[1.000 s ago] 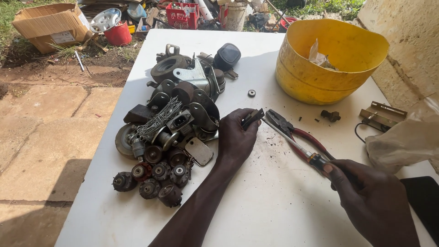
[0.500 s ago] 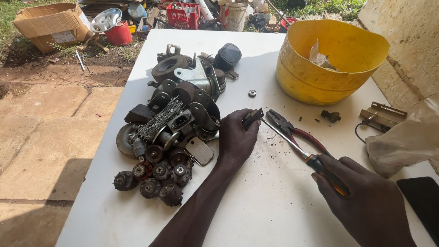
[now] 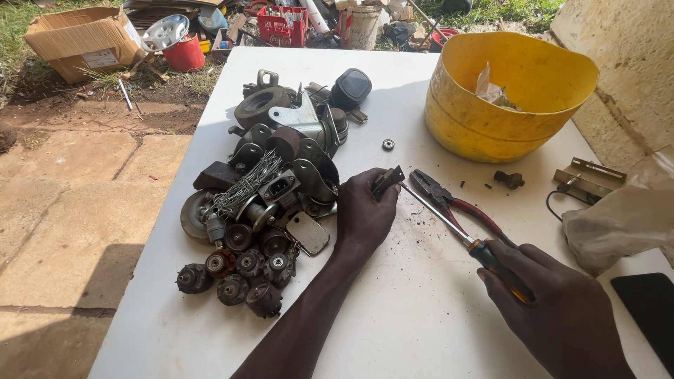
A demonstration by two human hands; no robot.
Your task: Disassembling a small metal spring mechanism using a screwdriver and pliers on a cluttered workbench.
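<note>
Screwdriver work occupies both hands at the middle of the white surface (image 3: pixel 393 309). My left hand (image 3: pixel 364 214) lies palm-down, its fingers (image 3: pixel 382 184) curled shut around a small dark metal part (image 3: pixel 387 180) and pinning it against the surface, apparently to keep it from turning. My right hand (image 3: pixel 562 309) is closed around the orange-and-black handle of a slim steel screwdriver (image 3: pixel 449 223); the shaft runs up and left so that the tip meets the held part. I cannot tell exactly what the tip engages.

Red-handled pliers (image 3: pixel 453 200) lie just beside the shaft, jaws toward the part, within ready reach. A heap of grey and black caster wheels and brackets (image 3: pixel 274 175) sits touching the left hand's outer side. A large yellow plastic tub (image 3: pixel 505 105) stands well apart at the far right, with a small ring-shaped bearing (image 3: pixel 387 144) between it and the heap.
</note>
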